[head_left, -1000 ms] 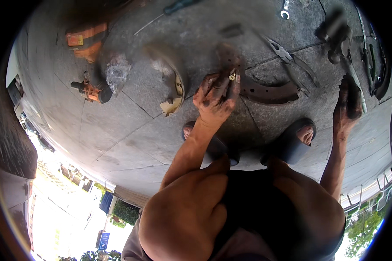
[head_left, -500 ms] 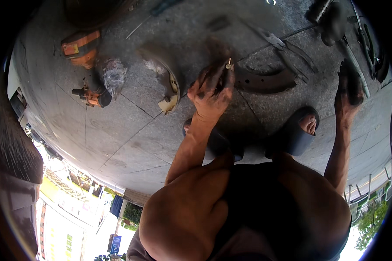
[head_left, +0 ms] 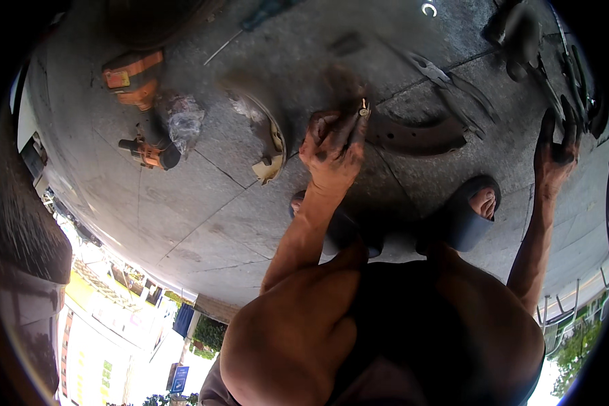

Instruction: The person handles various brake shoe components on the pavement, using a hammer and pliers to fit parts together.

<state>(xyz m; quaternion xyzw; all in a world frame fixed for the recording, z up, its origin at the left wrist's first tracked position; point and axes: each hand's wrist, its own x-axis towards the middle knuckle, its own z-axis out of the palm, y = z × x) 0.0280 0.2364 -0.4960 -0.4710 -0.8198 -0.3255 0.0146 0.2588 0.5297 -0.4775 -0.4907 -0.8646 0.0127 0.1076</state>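
Observation:
My left hand (head_left: 333,150) is closed, with blackened fingers. At its fingertips is a small brass-coloured metal piece (head_left: 364,108), too small to name exactly. Just right of that hand a dark, curved brake shoe (head_left: 419,138) lies on the ground. To the left lies another curved shoe (head_left: 275,145), with a paler surface. My right hand (head_left: 558,150) is out at the far right, fingers stretched and apart, over a long metal tool (head_left: 551,95). The fingers partly cover that tool, and I cannot see a grip on it.
Pliers (head_left: 446,81) lie beyond the brake shoe. At left are an orange cordless power tool (head_left: 139,81) and a crumpled clear plastic bag (head_left: 185,125). A screwdriver (head_left: 250,24) lies at the top. My sandalled feet (head_left: 470,210) stand on the paving close below.
My right hand has moved right and a little away from me, onto the long metal tool, and its fingers have spread. My left hand stays by the brake shoe with the brass-coloured piece.

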